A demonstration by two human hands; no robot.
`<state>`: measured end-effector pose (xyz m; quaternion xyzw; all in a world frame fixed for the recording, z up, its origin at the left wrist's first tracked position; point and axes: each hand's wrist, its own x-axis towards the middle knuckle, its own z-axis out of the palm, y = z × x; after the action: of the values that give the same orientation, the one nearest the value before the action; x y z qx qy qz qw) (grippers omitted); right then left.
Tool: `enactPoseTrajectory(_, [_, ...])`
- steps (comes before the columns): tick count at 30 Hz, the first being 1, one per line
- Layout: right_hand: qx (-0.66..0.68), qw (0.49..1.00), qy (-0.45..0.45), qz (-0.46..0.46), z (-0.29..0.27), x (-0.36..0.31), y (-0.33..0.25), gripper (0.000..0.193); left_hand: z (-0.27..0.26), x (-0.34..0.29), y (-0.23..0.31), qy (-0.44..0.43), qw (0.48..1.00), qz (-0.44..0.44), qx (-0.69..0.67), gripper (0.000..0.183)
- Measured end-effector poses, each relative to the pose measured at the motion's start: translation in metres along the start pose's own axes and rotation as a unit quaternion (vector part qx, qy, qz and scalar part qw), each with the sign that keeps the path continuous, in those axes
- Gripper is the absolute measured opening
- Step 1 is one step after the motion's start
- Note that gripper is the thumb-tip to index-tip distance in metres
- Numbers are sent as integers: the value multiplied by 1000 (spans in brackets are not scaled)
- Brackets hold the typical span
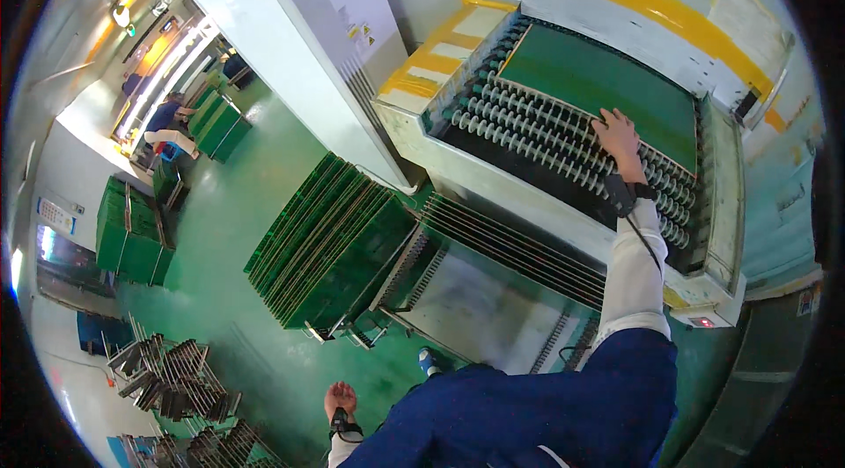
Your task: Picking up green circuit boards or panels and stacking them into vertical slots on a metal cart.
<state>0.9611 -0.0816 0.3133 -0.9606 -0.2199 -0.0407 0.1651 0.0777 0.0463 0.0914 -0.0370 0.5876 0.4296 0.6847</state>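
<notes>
A large flat green board, likely a circuit panel, lies on the roller conveyor of a machine at the upper right. My right hand reaches over the rollers, fingers spread at the board's near edge, and grips nothing. Down at the lower middle, my left hand hangs away from the machine with its fingers curled in. Nothing shows in it. Both wrists wear black bands. Nearest to that hand stands a rack of green boards, set on edge in a row.
Beside the full rack, a second rack holds several boards along its far side. A tall white cabinet adjoins the machine. More board stacks and piled metal racks line the left. A person works far off.
</notes>
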Motion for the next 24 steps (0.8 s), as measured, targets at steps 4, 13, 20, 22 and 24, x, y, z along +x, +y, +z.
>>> enactPoseTrajectory(4, [-4,1000,-21,11,-1,19,-6,54,-14,-10,-3,18,999,26,3,13])
enactPoseTrajectory(13, [-40,991,55,-118,11,50,18,52,-54,-13,-12,-130,988,46,-77,12])
enactPoseTrajectory(20, [-79,989,-3,-121,7,44,4,56,-24,-18,-22,19,997,63,-32,10])
enactPoseTrajectory(22, [-54,988,-9,-148,5,34,-9,56,-15,-26,-21,47,997,62,-27,11])
enactPoseTrajectory(24, [-28,985,-16,-167,3,26,-20,55,-19,-15,-22,19,997,67,-25,11])
